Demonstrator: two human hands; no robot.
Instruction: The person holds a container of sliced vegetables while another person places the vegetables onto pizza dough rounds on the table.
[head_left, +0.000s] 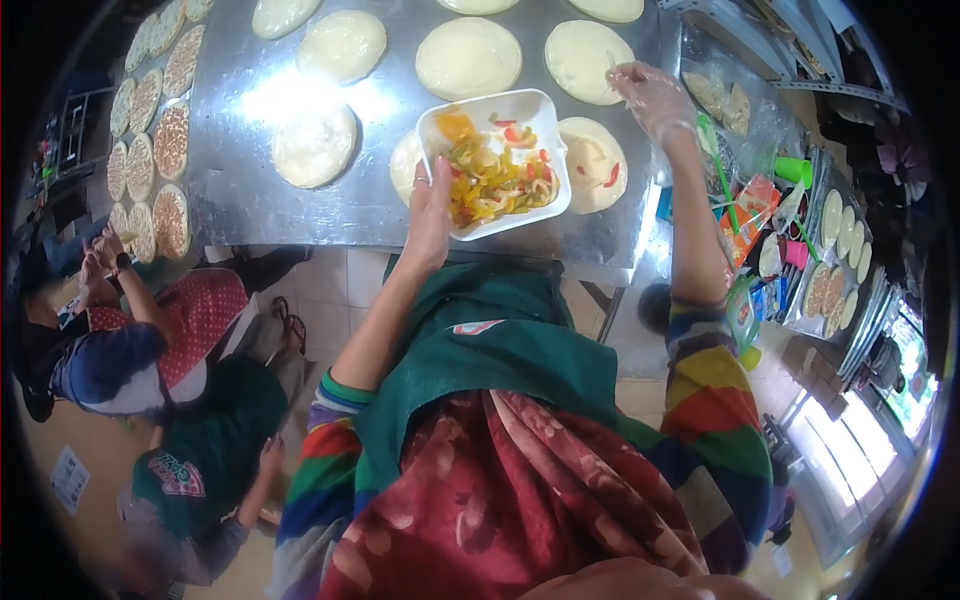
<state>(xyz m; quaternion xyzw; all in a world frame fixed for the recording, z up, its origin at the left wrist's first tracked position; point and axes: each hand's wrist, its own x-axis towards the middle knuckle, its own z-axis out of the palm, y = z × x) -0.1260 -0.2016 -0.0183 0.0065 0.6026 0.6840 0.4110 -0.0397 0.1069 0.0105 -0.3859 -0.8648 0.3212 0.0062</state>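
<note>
My left hand (430, 210) grips the near left edge of a white tray (548, 210), tilted above the metal table. Inside are sliced vegetables (485, 185), yellow-green with red bits, and an orange piece at the far left corner. My right hand (650, 98), in a clear plastic glove, hovers at the right edge of a pale dough round (588, 62). Its fingers are drawn together; whatever they may hold is too small to make out. A nearer dough round (600, 150) carries a few red strips. Another dough round (403, 168) is partly hidden behind the tray.
More dough rounds (468, 60) lie across the metal table (235, 190). Browned flatbreads (171, 140) line its left end. Bags, a green-handled utensil (718, 165) and a green cup (793, 170) crowd the right side. Two other people (210, 430) are at the left.
</note>
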